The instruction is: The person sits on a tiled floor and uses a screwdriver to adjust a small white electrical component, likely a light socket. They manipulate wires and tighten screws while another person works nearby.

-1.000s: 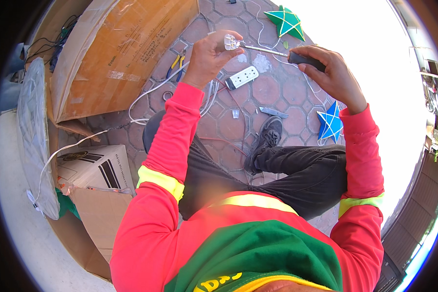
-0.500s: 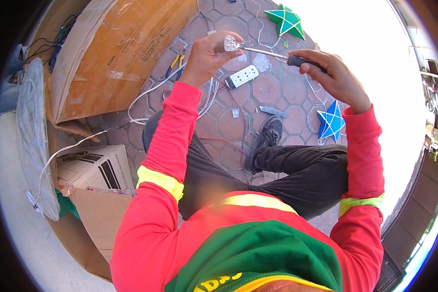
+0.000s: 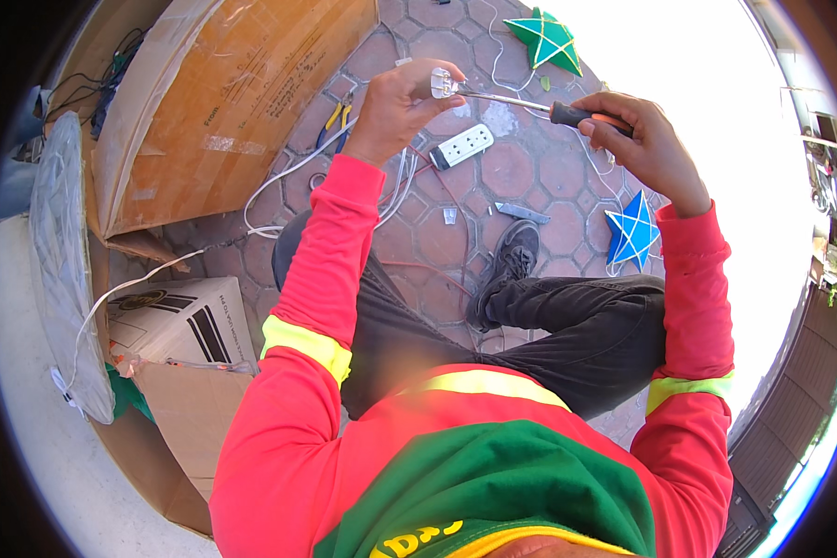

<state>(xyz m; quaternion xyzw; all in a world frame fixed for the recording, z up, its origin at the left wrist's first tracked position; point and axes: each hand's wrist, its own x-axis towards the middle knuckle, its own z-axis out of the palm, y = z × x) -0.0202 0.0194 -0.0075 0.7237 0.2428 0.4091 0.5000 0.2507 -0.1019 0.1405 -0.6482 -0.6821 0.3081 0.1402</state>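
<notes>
My left hand [image 3: 391, 107] is closed on a small white plastic fitting [image 3: 444, 84] that looks like an electrical plug, held up between thumb and fingers. Opposite it, my right hand [image 3: 656, 149] grips the rear of a screwdriver [image 3: 567, 113] with a black and orange handle. The metal shaft runs level to the left, and its tip meets the fitting; the exact contact point is too small to make out. Below the shaft, a white extension socket [image 3: 462, 147] lies on the paving. Yellow-and-blue pliers [image 3: 337, 121] lie left of it, partly behind my left wrist.
A large cardboard box [image 3: 242, 112] stands at the left, with a smaller open carton [image 3: 191, 400] nearer me. White cable [image 3: 293, 172] loops over the paving. A green star [image 3: 541, 42] and a blue star [image 3: 632, 234] lie to the right. A grey flat piece [image 3: 523, 213] lies by my shoe [image 3: 511, 265].
My right hand has shifted slightly and its fingers have moved back along the screwdriver handle, showing more of its orange part. My left hand and the fitting stay nearly still.
</notes>
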